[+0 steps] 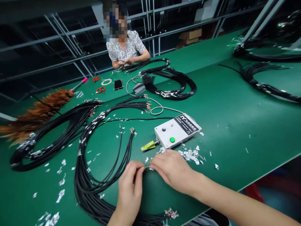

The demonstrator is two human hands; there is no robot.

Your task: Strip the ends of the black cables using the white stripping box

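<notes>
My left hand (130, 185) is closed in a pinch at the front of the table. A thin, pale wire end (147, 167) shows between its fingertips and those of my right hand (174, 172). The right hand is closed too, its fingertips at the other side of the wire, beside a bit of silver foil. Just beyond both hands stands a white box with a green button (172, 139), a yellow-green clip (148, 146) sticking out of its left side. A large bundle of black cables (81, 175) curves round to the left and passes behind my left hand.
Foil scraps (191, 155) litter the green table (235, 125). More cable coils (174, 94) lie around, with a feather duster (47, 110) at left. Red-handled scissors (100, 90) and a phone (118, 84) lie farther back. A person (127, 47) sits across, handling cables.
</notes>
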